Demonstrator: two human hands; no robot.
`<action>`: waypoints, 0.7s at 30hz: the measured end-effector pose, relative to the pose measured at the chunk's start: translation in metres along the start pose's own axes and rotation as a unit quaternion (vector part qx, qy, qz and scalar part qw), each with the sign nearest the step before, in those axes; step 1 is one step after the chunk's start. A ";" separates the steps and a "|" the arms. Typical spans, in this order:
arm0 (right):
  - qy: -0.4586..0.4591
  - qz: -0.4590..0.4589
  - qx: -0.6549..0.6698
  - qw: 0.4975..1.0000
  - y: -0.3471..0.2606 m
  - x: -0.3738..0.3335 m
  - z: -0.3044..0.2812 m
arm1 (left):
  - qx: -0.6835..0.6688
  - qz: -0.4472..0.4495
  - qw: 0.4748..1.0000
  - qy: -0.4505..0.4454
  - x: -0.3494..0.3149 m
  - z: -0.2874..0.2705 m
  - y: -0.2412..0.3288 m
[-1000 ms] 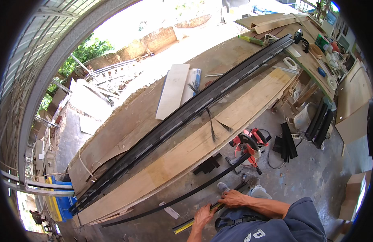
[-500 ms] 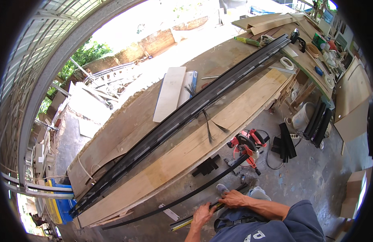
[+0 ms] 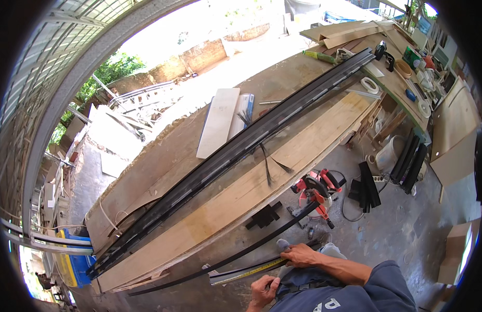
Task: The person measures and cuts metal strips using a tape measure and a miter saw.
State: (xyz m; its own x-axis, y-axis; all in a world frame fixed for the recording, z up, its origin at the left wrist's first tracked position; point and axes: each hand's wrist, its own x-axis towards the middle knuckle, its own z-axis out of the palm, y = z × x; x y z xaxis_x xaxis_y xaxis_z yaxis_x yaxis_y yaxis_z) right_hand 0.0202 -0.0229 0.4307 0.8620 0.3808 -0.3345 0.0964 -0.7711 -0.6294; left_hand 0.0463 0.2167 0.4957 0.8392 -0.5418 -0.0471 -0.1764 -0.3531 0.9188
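Observation:
A tape measure's yellow blade [image 3: 259, 269] stretches along a long dark strip [image 3: 233, 274] low in the view, in front of my body. My right hand [image 3: 300, 255] is closed where the blade and strip meet it; its fingers hide the tape's case. Closer to me, my left hand [image 3: 264, 289] is curled closed beside my clothing, apart from the strip. Whatever it holds, if anything, is hidden. Beyond my hands, a long black strip [image 3: 241, 249] slopes up toward a red miter saw [image 3: 316, 195] on the floor.
Long black profiles [image 3: 225, 156] lie across a large workbench, beside pale wooden boards [image 3: 215, 218]. Short black pieces [image 3: 365, 191] rest on the floor near a white bucket [image 3: 391, 153]. At the right stands a cardboard box [image 3: 458, 249]. Rolls of tape [image 3: 370, 85] sit at the far right.
My left hand has let go of the strip and tape and drawn back toward my body. The strip and blade have shifted slightly away from me; my right hand has barely moved.

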 end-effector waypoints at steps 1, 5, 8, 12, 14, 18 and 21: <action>0.001 -0.001 -0.001 1.000 0.000 0.000 -0.002 | -0.024 -0.052 0.998 -0.021 -0.013 0.007 -0.006; 0.025 0.011 0.004 1.000 -0.003 0.002 -0.009 | -0.242 -0.337 0.898 0.149 -0.044 0.036 -0.051; 0.037 0.014 0.009 0.999 -0.008 0.003 -0.016 | -0.378 -0.263 0.855 0.240 -0.019 0.042 -0.043; 0.077 -0.013 0.020 0.997 -0.014 0.006 -0.015 | -0.472 -0.170 0.824 0.264 0.016 0.053 -0.062; 0.077 -0.013 0.021 0.997 -0.016 0.005 -0.013 | -0.505 -0.170 0.808 0.252 0.036 0.055 -0.036; 0.061 0.004 0.058 0.996 -0.027 -0.002 -0.020 | -0.494 -0.173 0.774 0.356 0.057 0.065 -0.020; 0.147 0.005 0.153 0.977 -0.035 -0.017 -0.036 | -0.510 -0.156 0.769 0.352 0.063 0.055 -0.017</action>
State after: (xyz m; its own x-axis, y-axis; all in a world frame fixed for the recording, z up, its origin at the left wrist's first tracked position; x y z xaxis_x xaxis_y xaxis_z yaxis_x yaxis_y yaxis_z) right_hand 0.0197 -0.0203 0.4836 0.9725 0.1750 -0.1540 -0.0278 -0.5686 -0.8222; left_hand 0.0740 0.1462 0.4555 0.8926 0.1214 -0.4343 0.2849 0.5947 0.7518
